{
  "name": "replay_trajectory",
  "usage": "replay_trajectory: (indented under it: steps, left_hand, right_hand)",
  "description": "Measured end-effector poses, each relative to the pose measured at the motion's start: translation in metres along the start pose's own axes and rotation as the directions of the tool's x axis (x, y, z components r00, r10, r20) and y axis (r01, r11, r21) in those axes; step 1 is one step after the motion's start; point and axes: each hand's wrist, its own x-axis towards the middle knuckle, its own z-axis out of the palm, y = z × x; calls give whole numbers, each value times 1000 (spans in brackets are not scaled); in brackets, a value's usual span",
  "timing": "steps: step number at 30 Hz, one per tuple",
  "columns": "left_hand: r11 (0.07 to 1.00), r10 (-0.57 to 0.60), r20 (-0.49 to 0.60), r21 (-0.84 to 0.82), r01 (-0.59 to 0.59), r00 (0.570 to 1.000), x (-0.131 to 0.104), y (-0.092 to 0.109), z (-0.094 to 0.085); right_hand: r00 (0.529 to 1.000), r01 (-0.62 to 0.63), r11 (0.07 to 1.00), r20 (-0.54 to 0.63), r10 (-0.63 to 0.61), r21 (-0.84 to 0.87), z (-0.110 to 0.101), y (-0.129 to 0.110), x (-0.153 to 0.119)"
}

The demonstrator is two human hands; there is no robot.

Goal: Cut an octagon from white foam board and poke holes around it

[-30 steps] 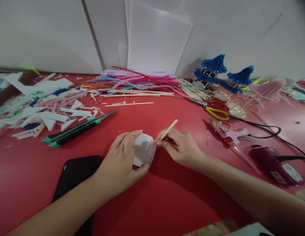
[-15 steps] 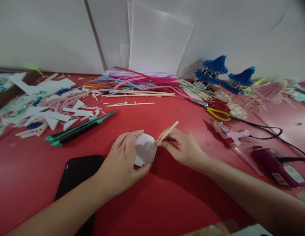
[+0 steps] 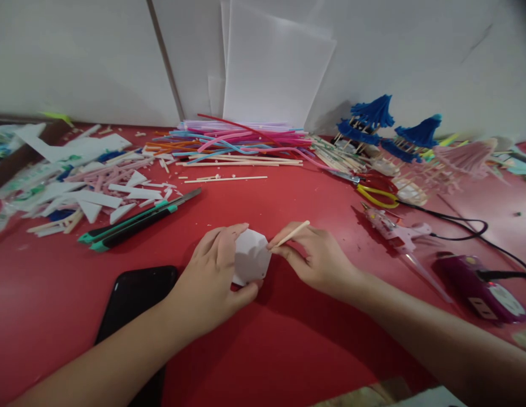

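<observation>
My left hand [image 3: 220, 268] grips a white many-sided foam board piece [image 3: 251, 257] by its left side, with the thumb along the lower edge and fingers over the top. A small dark hole shows near the piece's lower right corner. Between the thumb and fingers of my right hand [image 3: 316, 254] a short wooden stick [image 3: 293, 233] is pinched, slanting up to the right. Its lower end is at the right edge of the white piece; the fingertips hide whether it enters the board.
Left lie two utility knives [image 3: 135, 226], a black phone [image 3: 139, 299] and foam scraps [image 3: 93, 198]. Pipe cleaners [image 3: 246, 138] and sticks lie at the back. Right are scissors [image 3: 377, 195], a glue gun [image 3: 398, 232], a purple power strip [image 3: 478, 288] and blue umbrella-like models [image 3: 373, 116].
The stick's free end has tipped down and slightly right in my right hand. My left hand and the white piece have stayed almost in place.
</observation>
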Motion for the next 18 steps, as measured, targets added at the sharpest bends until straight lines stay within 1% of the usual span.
replay_trajectory:
  steps: [4,10,14,16,18]
  left_hand:
    - [1000,9,-23,6,-8,1000,0,-1,1]
    - [1000,10,-16,2,-10,1000,0,0,1]
    - [1000,19,-25,9,-18,1000,0,-1,1]
    - [999,35,-35,6,-35,999,0,-1,1]
    - [998,62,-41,3,-62,997,-2,-1,1]
  right_hand:
    - [1000,-4,1000,-2,4,-7,0,1,0]
    - [1000,9,1000,23,-9,8,1,-2,-2]
    - [1000,-6,1000,-8,6,-20,1,0,-2]
    - [1000,23,1000,1,-23,0,0,4,-2]
    - [997,65,996,35,-67,56,-2,7,-1]
